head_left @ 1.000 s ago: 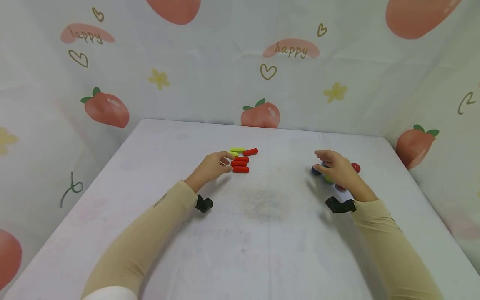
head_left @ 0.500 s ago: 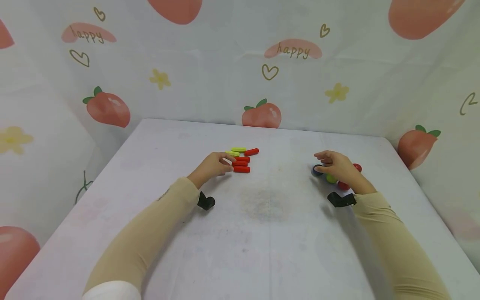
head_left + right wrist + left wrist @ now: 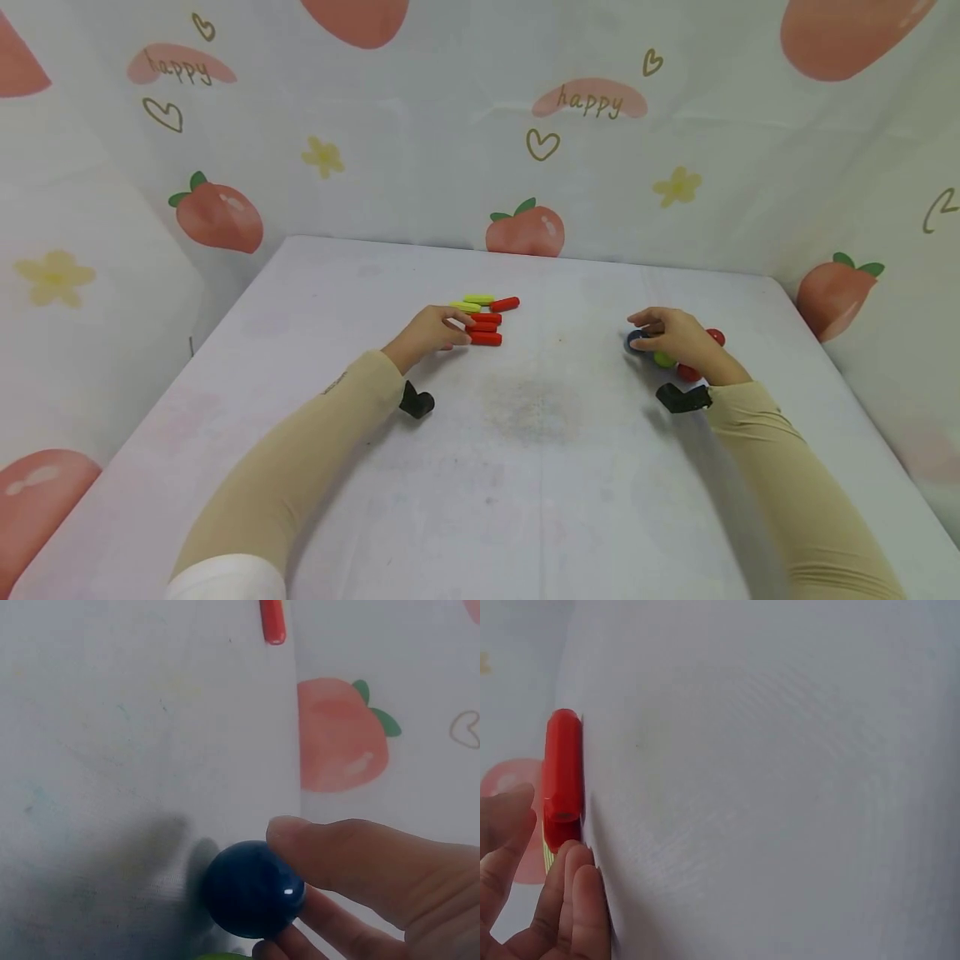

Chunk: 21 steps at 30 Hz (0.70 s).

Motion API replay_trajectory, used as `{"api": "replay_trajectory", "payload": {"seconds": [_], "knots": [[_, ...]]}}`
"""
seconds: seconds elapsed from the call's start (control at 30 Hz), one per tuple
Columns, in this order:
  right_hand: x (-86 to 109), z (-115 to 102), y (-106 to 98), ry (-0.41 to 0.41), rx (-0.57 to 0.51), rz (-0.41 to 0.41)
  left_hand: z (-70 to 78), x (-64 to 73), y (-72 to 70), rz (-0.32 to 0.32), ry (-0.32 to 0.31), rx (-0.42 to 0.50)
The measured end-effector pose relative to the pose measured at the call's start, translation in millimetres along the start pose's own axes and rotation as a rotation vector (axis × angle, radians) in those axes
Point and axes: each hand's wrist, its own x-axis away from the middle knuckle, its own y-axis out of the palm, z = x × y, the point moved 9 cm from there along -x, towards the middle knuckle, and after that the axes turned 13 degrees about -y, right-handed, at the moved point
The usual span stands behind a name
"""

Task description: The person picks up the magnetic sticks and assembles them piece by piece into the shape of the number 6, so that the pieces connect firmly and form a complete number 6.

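Short red sticks [image 3: 486, 339] lie side by side at the far middle of the table, beside yellow-green sticks [image 3: 478, 298]. My left hand [image 3: 427, 333] has its fingertips right by the left ends of the nearest red ones. In the left wrist view its thumb and fingers stand apart below the front red stick [image 3: 563, 765], with nothing pinched. To the right, my right hand [image 3: 678, 333] has thumb and fingers curled round a glossy dark blue ball [image 3: 247, 892]. A green ball [image 3: 664, 359] and two red balls [image 3: 688, 373] sit close under and beside this hand.
A white cloth [image 3: 480, 500] covers the table, with a dirty patch near its middle. Behind it and along both sides hangs a curtain [image 3: 420, 167] printed with peaches. Black mounts [image 3: 682, 398] stick out from both wrists.
My left hand has edged right and closer to the red sticks. My right hand has lowered slightly, with thumb and fingers narrowing round the blue ball. The head view has shifted a little left.
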Motion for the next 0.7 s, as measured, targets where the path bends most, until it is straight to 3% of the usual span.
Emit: {"api": "replay_trajectory", "payload": {"seconds": [0.33,0.7], "knots": [[0.8,4.3,4.6,0.035,-0.003,-0.032,0.9,-4.3,1.7,0.020,-0.007,-0.042],[0.3,9.4,4.8,0.043,0.008,-0.048,5.7,0.5,4.4,0.026,0.014,-0.099]]}}
